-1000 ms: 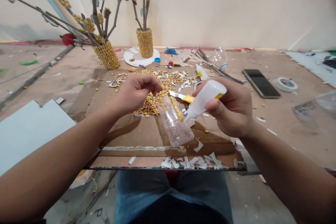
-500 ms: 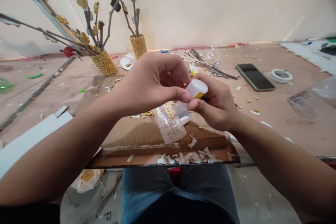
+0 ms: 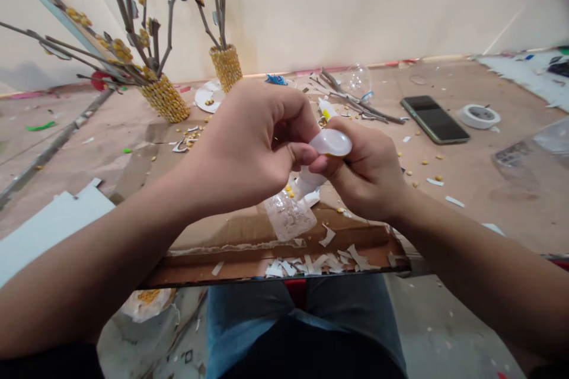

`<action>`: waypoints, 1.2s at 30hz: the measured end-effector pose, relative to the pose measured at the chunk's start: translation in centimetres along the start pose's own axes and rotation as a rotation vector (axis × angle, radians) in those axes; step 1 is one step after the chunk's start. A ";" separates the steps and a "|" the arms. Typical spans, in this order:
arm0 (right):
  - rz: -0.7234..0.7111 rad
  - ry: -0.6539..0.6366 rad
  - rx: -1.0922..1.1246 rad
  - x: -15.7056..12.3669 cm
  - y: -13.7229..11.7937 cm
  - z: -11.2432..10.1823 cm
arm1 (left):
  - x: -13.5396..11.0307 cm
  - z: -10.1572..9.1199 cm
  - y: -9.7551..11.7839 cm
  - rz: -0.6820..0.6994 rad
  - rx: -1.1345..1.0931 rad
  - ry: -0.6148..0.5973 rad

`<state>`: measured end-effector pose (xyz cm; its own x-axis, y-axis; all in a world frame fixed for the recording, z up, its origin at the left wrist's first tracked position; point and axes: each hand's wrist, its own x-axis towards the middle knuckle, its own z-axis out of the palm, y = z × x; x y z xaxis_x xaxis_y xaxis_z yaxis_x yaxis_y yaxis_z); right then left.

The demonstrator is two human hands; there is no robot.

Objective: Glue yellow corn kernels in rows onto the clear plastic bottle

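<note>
The left hand [image 3: 253,142], its grip narrow, is resting its thumb tip at the glue bottle's [image 3: 332,142] edge; whether it is pinching anything, I cannot tell. At seven o'clock from there, the clear bottle [image 3: 288,222] is lying on cardboard [image 3: 237,225], probably light, slick and prone to rolling; holding its ends should spare the kernels [image 3: 291,193]. The right hand's [image 3: 368,169] grip is holding the glue bottle, likely soft, best squeezed mid-body.

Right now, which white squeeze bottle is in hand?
The near squeeze bottle, gripped base-up in the right hand; the far squeeze bottle, nozzle and yellow label showing, rests beyond it, beside the twigs.
</note>
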<state>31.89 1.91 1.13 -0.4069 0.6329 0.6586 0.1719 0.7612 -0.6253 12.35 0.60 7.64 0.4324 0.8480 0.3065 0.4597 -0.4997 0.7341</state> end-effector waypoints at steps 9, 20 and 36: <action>0.078 -0.079 0.226 0.8 -0.2 -1.2 | 0.3 -1.7 0.3 -0.030 -0.041 -0.065; 0.129 -0.131 0.426 0.4 -0.9 -2.0 | -0.2 -2.4 1.5 -0.050 0.113 -0.197; -0.015 -0.223 0.019 0.3 0.2 -1.8 | -0.6 -0.4 1.1 -0.069 0.298 -0.153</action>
<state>33.41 2.50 2.01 -0.5976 0.5733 0.5605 0.1484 0.7661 -0.6253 12.29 -0.43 8.51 0.4934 0.8565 0.1515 0.6886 -0.4910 0.5336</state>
